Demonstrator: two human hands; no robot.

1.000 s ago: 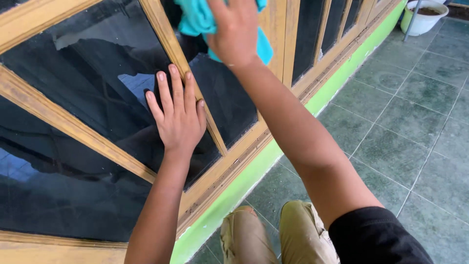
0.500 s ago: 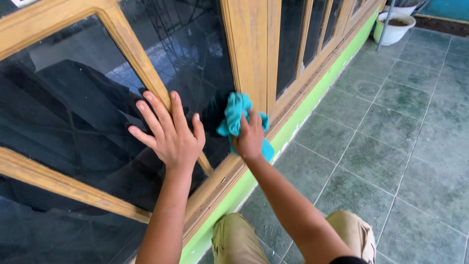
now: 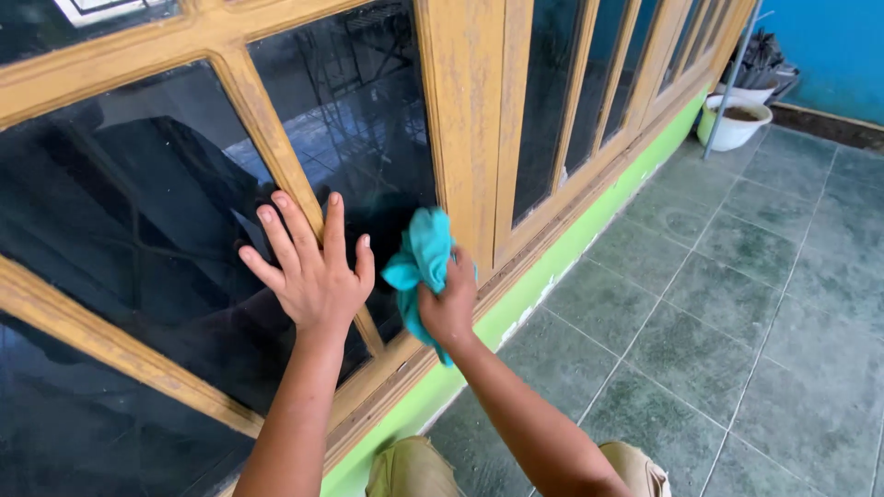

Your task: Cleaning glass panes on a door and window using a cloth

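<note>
A dark glass window in a worn yellow wooden frame (image 3: 460,120) fills the left of the view. My left hand (image 3: 313,271) lies flat and spread against the glass and a slanted wooden bar (image 3: 262,129). My right hand (image 3: 448,308) grips a bunched turquoise cloth (image 3: 422,258) and presses it against the lower corner of the pane (image 3: 359,110), beside the thick upright post.
A green-painted strip of wall (image 3: 516,304) runs under the frame. Grey-green floor tiles (image 3: 737,304) spread to the right. A white pot with soil (image 3: 734,121) and a thin metal pole stand by a blue wall at the far right. My khaki-clad knees (image 3: 414,469) show at the bottom.
My right hand has brought the cloth down from the top of the pane to its lower corner, then slightly left. The left hand has stayed flat on the glass.
</note>
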